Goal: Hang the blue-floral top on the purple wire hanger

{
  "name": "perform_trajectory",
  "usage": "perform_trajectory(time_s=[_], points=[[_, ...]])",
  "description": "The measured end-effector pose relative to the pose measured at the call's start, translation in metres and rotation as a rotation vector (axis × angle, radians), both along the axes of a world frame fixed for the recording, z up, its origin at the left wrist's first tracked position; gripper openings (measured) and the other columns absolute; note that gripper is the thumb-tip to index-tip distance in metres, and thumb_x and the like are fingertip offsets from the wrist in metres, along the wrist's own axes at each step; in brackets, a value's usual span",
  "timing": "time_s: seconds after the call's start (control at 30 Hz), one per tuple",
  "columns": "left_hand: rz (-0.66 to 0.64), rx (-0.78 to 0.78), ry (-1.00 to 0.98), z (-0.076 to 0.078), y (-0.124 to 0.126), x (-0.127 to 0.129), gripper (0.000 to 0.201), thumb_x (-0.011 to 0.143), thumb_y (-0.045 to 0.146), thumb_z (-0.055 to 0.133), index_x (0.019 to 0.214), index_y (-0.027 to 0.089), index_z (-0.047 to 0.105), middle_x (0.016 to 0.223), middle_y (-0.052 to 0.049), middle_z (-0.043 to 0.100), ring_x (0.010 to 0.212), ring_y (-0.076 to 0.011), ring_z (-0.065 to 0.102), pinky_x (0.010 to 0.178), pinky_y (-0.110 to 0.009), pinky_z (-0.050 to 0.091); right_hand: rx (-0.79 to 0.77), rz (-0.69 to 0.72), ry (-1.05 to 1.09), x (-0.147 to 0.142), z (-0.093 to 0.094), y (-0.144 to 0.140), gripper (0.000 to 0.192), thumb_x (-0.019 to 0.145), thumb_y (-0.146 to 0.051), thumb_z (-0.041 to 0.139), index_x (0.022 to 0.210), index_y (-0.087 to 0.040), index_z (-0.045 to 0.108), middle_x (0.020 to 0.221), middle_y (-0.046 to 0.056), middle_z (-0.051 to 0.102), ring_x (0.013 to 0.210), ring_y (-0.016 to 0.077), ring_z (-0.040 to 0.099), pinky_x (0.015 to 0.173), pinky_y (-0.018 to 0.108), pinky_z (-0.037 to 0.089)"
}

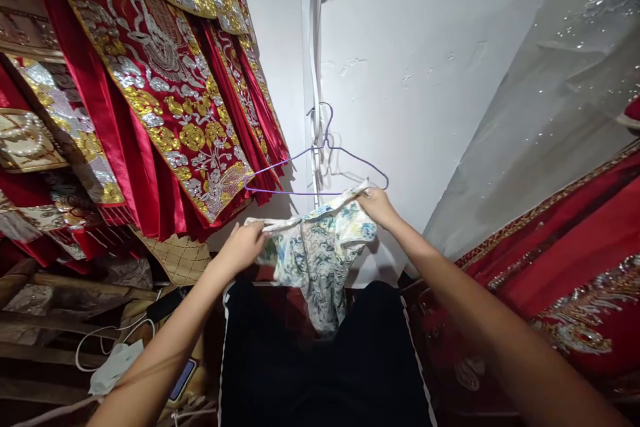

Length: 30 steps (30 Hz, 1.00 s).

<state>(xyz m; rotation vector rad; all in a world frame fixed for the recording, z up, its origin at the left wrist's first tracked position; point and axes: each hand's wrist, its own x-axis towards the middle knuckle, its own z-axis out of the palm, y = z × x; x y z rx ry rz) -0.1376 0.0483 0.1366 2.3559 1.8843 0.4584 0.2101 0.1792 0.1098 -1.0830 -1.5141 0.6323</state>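
Note:
I hold a small floral garment (317,253), white with blue, green and yellow print, stretched between both hands in front of a white wall. My left hand (243,245) grips its left edge. My right hand (377,205) pinches its upper right corner, just under the right end of a purple wire hanger (320,170). The hanger hangs against the wall on a white cord. The garment's lower part droops toward my dark trousers (320,360).
Red garments with gold and silver embroidery (160,80) hang at the left. More red embroidered cloth (565,267) and a sheer sequinned fabric (560,100) fill the right. A phone (183,379), white cable and wooden shelving lie at lower left.

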Motion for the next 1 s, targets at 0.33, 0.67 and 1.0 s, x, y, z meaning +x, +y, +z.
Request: perform_trajectory(time_s=[0.33,0.67,1.0], points=[[-0.096,0.083,-0.171,0.049,0.043,0.006,0.022,0.084,0.036,0.054,0.076,0.021,0.067,0.079,-0.007,0.071,0.072,-0.0245,0.063,0.066,-0.03,0.042,0.068,-0.128,-0.169,0.058,0.037,-0.033,0.018,0.065,-0.023,0.059,0.075,-0.014,0.07,0.069,0.003,0.066,0.066,0.0182,0.058,0.061,0.028,0.042],[-0.35,0.516,-0.293,0.083,0.059,0.023,0.012,0.086,0.019,0.052,0.091,0.02,0.063,0.097,-0.008,0.068,0.087,-0.022,0.06,0.081,-0.032,0.045,0.063,-0.031,-0.126,0.044,0.047,-0.054,0.006,0.065,-0.022,0.058,0.063,-0.018,0.06,0.058,-0.001,0.055,0.056,0.0133,0.048,0.054,0.025,0.035],[-0.475,0.484,-0.325,0.088,0.099,0.036,0.038,0.081,0.004,0.05,0.112,0.019,0.066,0.109,-0.009,0.068,0.103,-0.022,0.063,0.095,-0.036,0.047,0.262,-0.223,-0.077,0.058,0.047,-0.086,0.068,0.068,-0.016,0.069,0.134,-0.021,0.056,0.088,0.007,0.07,0.083,0.024,0.067,0.074,0.035,0.052]])
